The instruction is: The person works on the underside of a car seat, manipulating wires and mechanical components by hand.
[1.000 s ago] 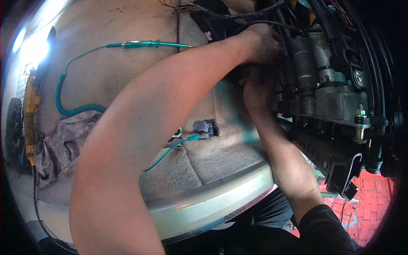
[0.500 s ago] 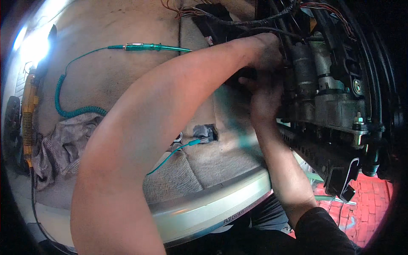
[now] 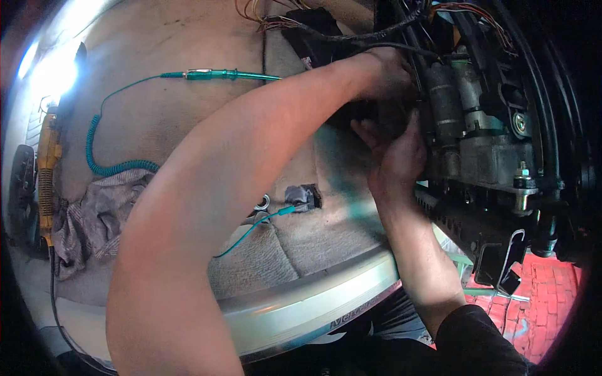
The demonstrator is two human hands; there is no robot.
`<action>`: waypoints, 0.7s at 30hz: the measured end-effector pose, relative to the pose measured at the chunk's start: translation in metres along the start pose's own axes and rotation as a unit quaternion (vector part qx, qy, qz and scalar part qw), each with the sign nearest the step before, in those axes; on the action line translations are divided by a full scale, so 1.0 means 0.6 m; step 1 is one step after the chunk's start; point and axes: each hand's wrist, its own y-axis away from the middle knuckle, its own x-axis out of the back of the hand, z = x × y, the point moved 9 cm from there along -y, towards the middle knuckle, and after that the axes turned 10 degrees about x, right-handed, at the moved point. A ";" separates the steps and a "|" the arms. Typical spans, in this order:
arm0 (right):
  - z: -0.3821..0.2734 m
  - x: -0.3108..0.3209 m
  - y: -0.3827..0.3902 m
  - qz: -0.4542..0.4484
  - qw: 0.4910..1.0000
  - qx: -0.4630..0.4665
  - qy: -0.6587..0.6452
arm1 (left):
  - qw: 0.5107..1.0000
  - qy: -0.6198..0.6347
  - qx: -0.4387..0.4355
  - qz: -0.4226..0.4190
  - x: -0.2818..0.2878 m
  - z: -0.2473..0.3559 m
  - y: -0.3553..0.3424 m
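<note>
My left hand [image 3: 394, 74] reaches over from the left to the near side of a dark metal and plastic steering column assembly [image 3: 446, 103]. Its fingers curl down into shadow and are hidden. Just below it, my right hand [image 3: 401, 153] comes up beside the same assembly. Its thumb and a finger show on either side of a dark gap, bent round something too dark to make out. Grey metal cylinders and a housing with a bolt [image 3: 522, 178] stand right of both hands. Loose wires [image 3: 351, 34] run above my left hand.
A green test probe [image 3: 219, 74] with a coiled cable [image 3: 116, 168] lies on beige carpet, beside a crumpled grey rag [image 3: 97, 213]. A yellow lamp [image 3: 47, 169] shines at far left. Its clip lead [image 3: 285, 211] ends near a carpet cut-out. A door sill [image 3: 301, 319] runs along the front.
My right hand has turned slightly and moved a little, so more of its back and thumb side shows. My left hand stays nearly in place. The view has shifted slightly.
</note>
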 end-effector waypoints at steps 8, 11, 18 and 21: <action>0.009 -0.010 0.017 0.011 0.994 -0.064 -0.087 | 1.000 -0.010 0.016 0.016 0.009 0.017 0.029; 0.006 -0.015 0.007 0.006 0.995 -0.053 -0.090 | 0.999 -0.038 -0.005 -0.015 0.004 0.023 0.035; 0.014 -0.016 -0.028 -0.007 0.997 -0.007 -0.072 | 0.999 -0.010 -0.009 -0.050 -0.017 0.006 0.007; 0.031 -0.019 -0.039 -0.010 0.996 -0.032 -0.083 | 0.947 -0.268 -0.177 -0.031 -0.030 0.035 0.007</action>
